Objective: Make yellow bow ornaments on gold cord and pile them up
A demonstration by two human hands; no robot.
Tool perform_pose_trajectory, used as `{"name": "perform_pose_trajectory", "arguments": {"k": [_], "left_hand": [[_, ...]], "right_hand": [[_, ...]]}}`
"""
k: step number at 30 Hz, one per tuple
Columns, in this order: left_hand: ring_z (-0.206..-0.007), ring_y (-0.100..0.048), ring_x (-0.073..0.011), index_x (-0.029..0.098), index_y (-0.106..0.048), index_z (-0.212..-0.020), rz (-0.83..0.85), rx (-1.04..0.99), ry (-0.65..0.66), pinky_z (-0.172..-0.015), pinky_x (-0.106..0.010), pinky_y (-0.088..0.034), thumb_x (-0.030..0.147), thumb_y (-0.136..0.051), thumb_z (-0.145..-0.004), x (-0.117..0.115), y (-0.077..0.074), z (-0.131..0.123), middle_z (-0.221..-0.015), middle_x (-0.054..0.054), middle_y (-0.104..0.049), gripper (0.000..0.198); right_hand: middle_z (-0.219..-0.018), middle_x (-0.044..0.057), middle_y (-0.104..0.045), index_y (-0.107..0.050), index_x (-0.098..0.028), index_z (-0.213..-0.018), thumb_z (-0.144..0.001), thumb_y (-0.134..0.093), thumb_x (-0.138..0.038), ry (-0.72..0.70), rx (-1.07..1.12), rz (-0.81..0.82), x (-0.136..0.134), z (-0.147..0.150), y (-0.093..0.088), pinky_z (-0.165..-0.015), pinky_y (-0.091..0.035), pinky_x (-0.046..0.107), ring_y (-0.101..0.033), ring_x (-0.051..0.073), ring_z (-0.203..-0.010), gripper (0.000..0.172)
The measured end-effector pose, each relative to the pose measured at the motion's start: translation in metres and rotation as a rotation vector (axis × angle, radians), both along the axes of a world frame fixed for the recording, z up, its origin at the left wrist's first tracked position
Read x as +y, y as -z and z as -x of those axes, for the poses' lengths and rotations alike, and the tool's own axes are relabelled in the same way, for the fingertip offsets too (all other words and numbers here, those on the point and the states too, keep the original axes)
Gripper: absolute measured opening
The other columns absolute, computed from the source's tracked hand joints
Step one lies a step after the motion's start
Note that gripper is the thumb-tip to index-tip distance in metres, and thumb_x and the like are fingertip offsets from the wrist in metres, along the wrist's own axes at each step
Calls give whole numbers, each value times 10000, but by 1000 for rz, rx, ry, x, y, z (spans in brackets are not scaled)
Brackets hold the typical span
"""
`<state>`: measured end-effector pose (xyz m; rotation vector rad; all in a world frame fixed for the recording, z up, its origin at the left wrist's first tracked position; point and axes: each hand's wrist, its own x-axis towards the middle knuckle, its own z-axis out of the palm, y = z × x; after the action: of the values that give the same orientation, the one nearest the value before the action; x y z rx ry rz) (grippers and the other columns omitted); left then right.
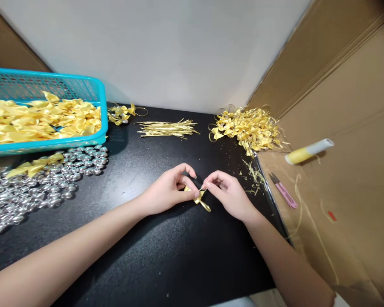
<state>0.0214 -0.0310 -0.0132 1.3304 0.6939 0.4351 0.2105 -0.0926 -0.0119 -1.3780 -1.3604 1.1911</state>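
My left hand (168,189) pinches a small yellow ribbon bow (202,195) between thumb and fingers, low over the black tabletop (166,264). A shiny gold loop (206,206) hangs from the bow toward me. Right beside it, the thumb and forefinger of my right hand (230,196) are closed on a thin pale strand (203,188) at the bow. Part of the bow is hidden behind my left fingers. Beyond my hands lies a bundle of gold twist ties (168,128).
At left stands a turquoise basket (103,106) of yellow bows, with silver heart-like beads (56,192) before it. A few finished bows (121,113) lie beside the basket. Back right are piled looped bows (246,128), thread scraps (255,174), pink-handled snips (286,194) and a thread spool (307,152).
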Motion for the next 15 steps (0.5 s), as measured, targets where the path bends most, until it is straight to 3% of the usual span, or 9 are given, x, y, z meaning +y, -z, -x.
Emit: {"name": "perform_pose_trajectory", "arguments": {"k": [5, 8, 11, 15], "left_hand": [[-742, -682, -160, 191, -459, -953, -170, 69, 25, -696, -273, -469, 257, -696, -792, 1, -5, 3, -787, -29, -749, 295], [-708, -656, -144, 188, -506, -946, -312, 164, 68, -675, -257, -455, 285, -658, -821, 4, -12, 6, -786, -15, -748, 219], [-699, -647, -138, 186, -559, -945, -411, 250, 123, -670, -247, -448, 292, -612, -846, 8, -18, 10, -787, -4, -751, 155], [-689, -653, -142, 190, -615, -964, -495, 377, 195, -646, -234, -440, 302, -590, -846, 10, -24, 11, -798, 8, -756, 165]], "right_hand": [[-729, -30, -595, -580, -208, -831, -749, -704, -284, -76, 369, 218, 2, -7, -7, -721, -453, 281, -573, 119, -692, 167], [-720, -36, -582, -583, -207, -849, -741, -703, -273, -119, 450, 261, 4, -15, -11, -690, -429, 262, -544, 104, -662, 175], [-742, -24, -596, -573, -207, -846, -776, -666, -253, -116, 282, 191, 5, -22, -11, -696, -426, 272, -546, 118, -694, 125], [-823, 3, -613, -611, -213, -861, -816, -628, -175, -31, -247, -87, 5, -25, -11, -747, -442, 310, -550, 148, -770, 62]]}}
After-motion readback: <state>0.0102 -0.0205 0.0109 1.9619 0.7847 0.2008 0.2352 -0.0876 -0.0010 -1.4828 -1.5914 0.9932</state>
